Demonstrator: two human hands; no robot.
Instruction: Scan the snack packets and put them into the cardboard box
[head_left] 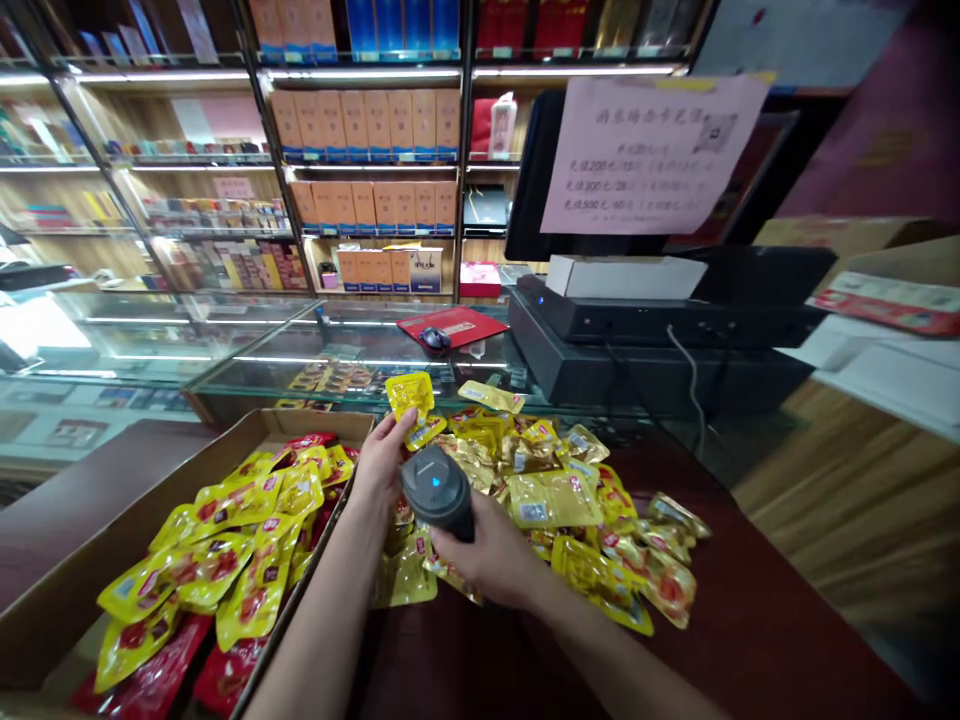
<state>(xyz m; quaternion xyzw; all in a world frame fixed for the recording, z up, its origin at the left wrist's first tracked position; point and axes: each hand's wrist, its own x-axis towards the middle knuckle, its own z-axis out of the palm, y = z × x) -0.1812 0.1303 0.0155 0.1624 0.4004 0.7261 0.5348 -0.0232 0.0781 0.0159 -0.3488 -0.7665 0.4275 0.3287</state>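
- Left hand [381,458]: forearm stretched forward just beside the box [60,612], thumb and fingers pinching a yellow packet [410,392] raised at its far end.
- Right hand [491,548]: reaching in from the lower right, wrapped around a scanner [435,488], its head near the left hand.
- Loose packets [553,500]: heaped on the table [450,665], mostly beyond and right of the scanner.

At left, an open brown rectangular cardboard box [90,568] is holding flat yellow and red plastic pouches [240,505]. To its right, a heap of flat gold and yellow plastic packets [555,498] is lying on a dark red flat surface [750,610]. Behind the heap, a clear glass case [345,325] is supporting a red rectangular mouse pad [474,325], with a rounded dark mouse [435,338] resting on it. Brown wooden shelves [367,72] are standing behind the case.
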